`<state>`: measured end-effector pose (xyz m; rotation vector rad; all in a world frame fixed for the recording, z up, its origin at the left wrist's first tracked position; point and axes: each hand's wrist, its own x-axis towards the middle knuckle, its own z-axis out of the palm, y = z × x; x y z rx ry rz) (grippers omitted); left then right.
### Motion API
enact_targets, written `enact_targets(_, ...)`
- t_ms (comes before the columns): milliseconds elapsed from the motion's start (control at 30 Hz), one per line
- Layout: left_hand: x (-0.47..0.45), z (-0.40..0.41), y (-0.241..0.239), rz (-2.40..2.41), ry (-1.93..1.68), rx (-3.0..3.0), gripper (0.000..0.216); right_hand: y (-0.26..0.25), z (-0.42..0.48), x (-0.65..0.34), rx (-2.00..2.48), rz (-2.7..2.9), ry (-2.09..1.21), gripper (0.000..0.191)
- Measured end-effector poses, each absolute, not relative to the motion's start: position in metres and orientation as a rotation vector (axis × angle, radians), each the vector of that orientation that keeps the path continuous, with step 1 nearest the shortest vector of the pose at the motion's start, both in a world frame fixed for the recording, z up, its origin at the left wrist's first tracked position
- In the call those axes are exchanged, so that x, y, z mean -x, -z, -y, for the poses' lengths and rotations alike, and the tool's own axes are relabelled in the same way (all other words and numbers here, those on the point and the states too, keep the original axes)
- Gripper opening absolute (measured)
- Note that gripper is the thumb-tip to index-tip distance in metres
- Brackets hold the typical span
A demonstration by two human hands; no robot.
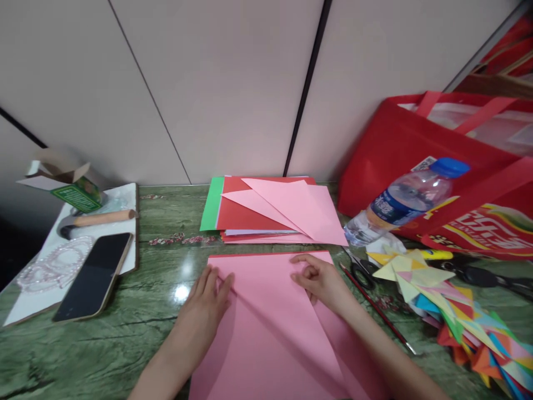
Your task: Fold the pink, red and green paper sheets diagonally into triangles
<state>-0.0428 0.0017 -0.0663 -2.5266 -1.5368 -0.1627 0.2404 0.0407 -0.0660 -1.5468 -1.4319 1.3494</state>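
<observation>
A large sheet of pink paper [270,328] lies on the green marbled table before me, with a slanting crease or raised edge across it and a red edge showing along its top. My left hand [204,305] is at the sheet's upper left edge, its fingers and thumb closing on the paper. Near the upper right, my right hand [323,284] has its thumb and curled fingers at a slanted edge of the pink paper, pinching it. More pink paper shows under my right forearm. Just beyond sits a stack of coloured paper [258,214], with cut pink pieces [297,208] on top.
At right are a pencil [383,311], scissors [363,273], folded coloured paper pieces [462,311], a water bottle [410,194] and a red bag [375,150]. At left, a phone [95,278], a wooden-handled tool [102,218], beads [54,266] and an open box [79,191] rest on a white board.
</observation>
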Motion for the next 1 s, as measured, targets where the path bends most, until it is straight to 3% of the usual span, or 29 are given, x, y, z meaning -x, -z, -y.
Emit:
enact_targets(367, 0.035, 0.003, 0.044, 1.742, 0.087, 2.667, 0.041, 0.061, -0.035, -0.243, 1.572, 1.714, -1.193, 0.034)
enact_targets(633, 0.024, -0.001, 0.016, 1.958, -0.097, 2.625, 0.051, 0.053, -0.037, -0.245, 1.664, 2.051, -0.814, 0.034)
enact_targets(1000, 0.025, -0.001, 0.017, 1.922, -0.139, 2.571, 0.044, 0.044, -0.032, -0.241, 1.81, 2.232, -0.51, 0.033)
